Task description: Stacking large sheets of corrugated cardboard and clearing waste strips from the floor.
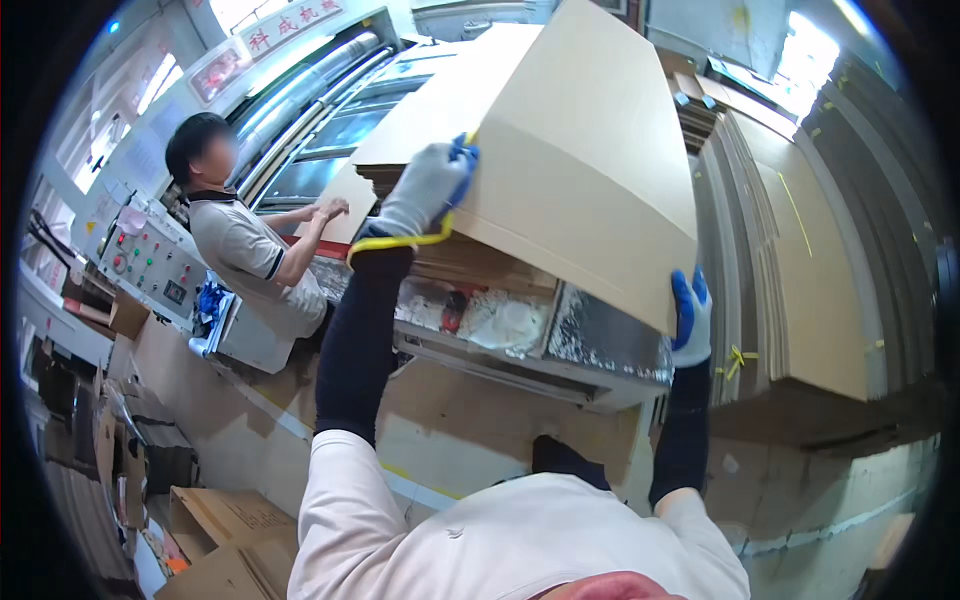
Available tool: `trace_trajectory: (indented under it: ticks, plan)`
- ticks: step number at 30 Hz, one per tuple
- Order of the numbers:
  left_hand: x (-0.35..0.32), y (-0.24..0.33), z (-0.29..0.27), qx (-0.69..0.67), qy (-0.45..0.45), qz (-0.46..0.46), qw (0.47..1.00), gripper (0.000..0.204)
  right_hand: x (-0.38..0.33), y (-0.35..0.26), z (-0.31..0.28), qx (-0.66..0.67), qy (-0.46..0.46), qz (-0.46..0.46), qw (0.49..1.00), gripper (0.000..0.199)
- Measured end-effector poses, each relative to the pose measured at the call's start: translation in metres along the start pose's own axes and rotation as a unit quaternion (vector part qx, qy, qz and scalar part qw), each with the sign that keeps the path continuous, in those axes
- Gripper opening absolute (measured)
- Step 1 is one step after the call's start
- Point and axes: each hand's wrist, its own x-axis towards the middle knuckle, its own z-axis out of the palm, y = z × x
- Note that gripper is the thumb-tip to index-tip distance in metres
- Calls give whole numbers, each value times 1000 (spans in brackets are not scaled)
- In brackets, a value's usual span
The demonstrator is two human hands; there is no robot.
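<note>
Head view showed both gloved hands gripping 1 large cardboard sheet [580, 150] lifted at 12 o'clock: the left hand [425, 185] clamped its near edge at 10 o'clock, the right hand [690, 315] held its lower corner at 3 o'clock. A co-worker [245, 250] stood at 9 o'clock beside the machine [560, 350].

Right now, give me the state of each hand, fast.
Left hand: gloved, closed on the left edge of the cardboard sheet.
Right hand: gloved, gripping the sheet's lower right corner.
</note>
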Motion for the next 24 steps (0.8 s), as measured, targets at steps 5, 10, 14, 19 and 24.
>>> trace_trajectory:
  ticks: [5,10,14,19,24]
  plan:
    - [23,-207,-61,-567,85,-73,816,12,171,1,131,174,-157,99,967,30]
    - [-186,-336,12,-132,135,-252,949,29,226,51,256,-17,-67,58,996,37]
    - [-343,-293,102,-471,15,-543,695,36,237,88,284,3,-11,30,999,36]
    - [-398,-288,141,-347,-150,-549,746,33,258,76,270,-82,-138,63,985,38]
    - [-351,-280,76,-283,-350,-350,821,32,175,38,235,-463,33,-249,850,53]
